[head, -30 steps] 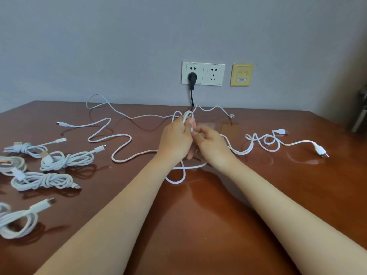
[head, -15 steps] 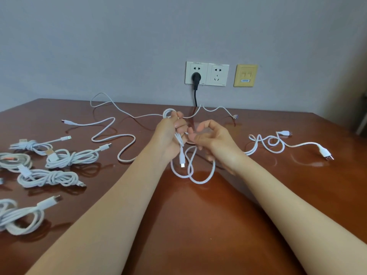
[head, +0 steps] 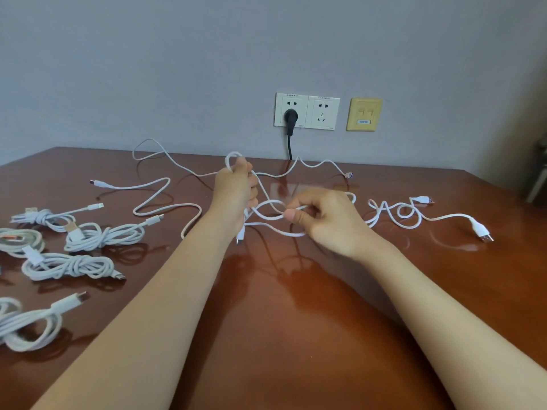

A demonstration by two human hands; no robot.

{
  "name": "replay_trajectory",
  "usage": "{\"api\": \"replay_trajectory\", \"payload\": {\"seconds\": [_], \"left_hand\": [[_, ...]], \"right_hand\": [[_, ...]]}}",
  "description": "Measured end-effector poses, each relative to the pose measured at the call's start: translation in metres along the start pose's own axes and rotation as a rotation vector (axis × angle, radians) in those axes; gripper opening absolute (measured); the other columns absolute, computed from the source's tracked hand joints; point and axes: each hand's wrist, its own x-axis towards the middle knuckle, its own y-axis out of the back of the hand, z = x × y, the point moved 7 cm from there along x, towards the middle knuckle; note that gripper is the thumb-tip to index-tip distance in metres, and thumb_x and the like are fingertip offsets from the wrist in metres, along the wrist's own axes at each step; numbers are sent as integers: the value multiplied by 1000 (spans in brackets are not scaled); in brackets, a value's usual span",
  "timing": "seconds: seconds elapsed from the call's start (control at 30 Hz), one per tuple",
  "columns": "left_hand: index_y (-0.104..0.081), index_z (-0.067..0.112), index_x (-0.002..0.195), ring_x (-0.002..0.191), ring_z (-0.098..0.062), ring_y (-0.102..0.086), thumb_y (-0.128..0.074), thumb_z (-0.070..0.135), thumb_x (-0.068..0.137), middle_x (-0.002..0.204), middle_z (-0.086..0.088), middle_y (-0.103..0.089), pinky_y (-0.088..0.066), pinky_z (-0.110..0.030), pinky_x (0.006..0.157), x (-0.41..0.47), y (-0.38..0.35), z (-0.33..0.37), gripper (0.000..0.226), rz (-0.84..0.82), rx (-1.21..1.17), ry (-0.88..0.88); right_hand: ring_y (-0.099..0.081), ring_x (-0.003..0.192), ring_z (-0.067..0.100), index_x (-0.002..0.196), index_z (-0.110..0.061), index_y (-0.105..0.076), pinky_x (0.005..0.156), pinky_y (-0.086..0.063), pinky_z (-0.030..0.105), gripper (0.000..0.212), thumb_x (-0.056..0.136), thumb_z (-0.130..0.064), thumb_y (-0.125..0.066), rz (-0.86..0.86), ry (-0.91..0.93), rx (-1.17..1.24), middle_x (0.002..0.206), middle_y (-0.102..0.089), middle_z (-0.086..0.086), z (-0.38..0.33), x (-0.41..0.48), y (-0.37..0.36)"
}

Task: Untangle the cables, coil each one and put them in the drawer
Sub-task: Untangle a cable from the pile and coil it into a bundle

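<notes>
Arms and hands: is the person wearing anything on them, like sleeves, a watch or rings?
No. The left arm and right arm are bare as far as the picture shows, with no sleeves. No watch or band on either wrist. The left hand and right hand have no gloves, and no rings show on the visible fingers.

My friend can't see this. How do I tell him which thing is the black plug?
Find the grey wall behind the brown table, where two white sockets sit side by side left of a yellow plate. The black plug is pushed into the left socket, its cord hanging down behind the table. Nothing else on that wall is black, and the table's cables are white.
</notes>
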Motion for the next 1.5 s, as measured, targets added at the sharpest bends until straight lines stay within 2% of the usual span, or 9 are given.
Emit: {"api": "replay_trajectory", "payload": {"seconds": [0.3,0.43,0.5,0.57,0.73,0.87,1.0,1.1,1.5], "left_hand": [[-44,14,79,67,-11,-47,-27,32,102,64,3,-44,-36,-21,65,-21,-30,16,33,-113,737,-479],[-44,18,62,61,-1,-47,-17,46,99,59,7,-47,-36,-3,55,-22,-36,2,54,-242,711,-343],[-46,19,60,53,-4,-49,-10,58,94,50,8,-47,-44,-16,59,-22,-42,-8,63,-345,627,-225],[-39,15,60,35,-4,-30,-7,61,90,45,6,-34,-26,-17,39,-30,-51,-18,64,-462,559,-115],[-33,17,63,38,-5,-16,-43,59,78,47,7,-24,-10,-14,41,-40,-57,-24,45,-661,532,-45],[-44,21,64,37,0,-19,-70,72,35,47,11,-29,-17,-11,34,-46,-55,-23,64,-827,458,40],[-60,21,73,37,-1,-17,-69,39,70,45,13,-27,-14,-13,37,-48,-46,-35,21,-864,647,134],[-48,15,82,37,-2,-17,-51,14,95,45,10,-27,-15,-14,37,-44,-43,-43,13,-802,743,159],[-48,11,83,35,-3,-19,-37,26,101,43,9,-32,-16,-15,37,-40,-39,-39,25,-722,609,190]], "right_hand": [[-49,61,4,81,-19,-71,62,-40,21,2,80,-20,-69,150,179,127,67,-57,-11,-15,-3,5],[-50,64,-6,83,-13,-51,60,-36,8,20,83,6,-57,168,174,176,66,-51,-19,-19,-4,5],[-48,63,-4,80,-17,-42,58,-36,6,31,82,14,-48,182,169,182,70,-47,-15,-21,-4,7],[-50,59,-3,78,-26,-37,55,-35,6,41,82,14,-47,203,123,232,68,-47,-12,-17,-4,11],[-54,63,2,92,-17,-41,56,-37,13,29,80,5,-55,313,90,193,64,-59,-4,-13,-6,18],[-52,57,-7,86,-16,-47,56,-37,7,26,77,-4,-69,307,47,295,59,-55,-14,-13,-4,20],[-48,49,0,71,-16,-57,53,-40,12,20,76,-5,-72,128,-76,456,56,-57,-6,4,2,10],[-53,47,4,69,-19,-58,51,-43,16,23,79,-1,-70,54,-125,539,52,-60,-7,15,3,2],[-48,50,15,84,-17,-58,41,-33,16,32,78,14,-56,111,-233,766,88,-50,0,22,0,14]]}}
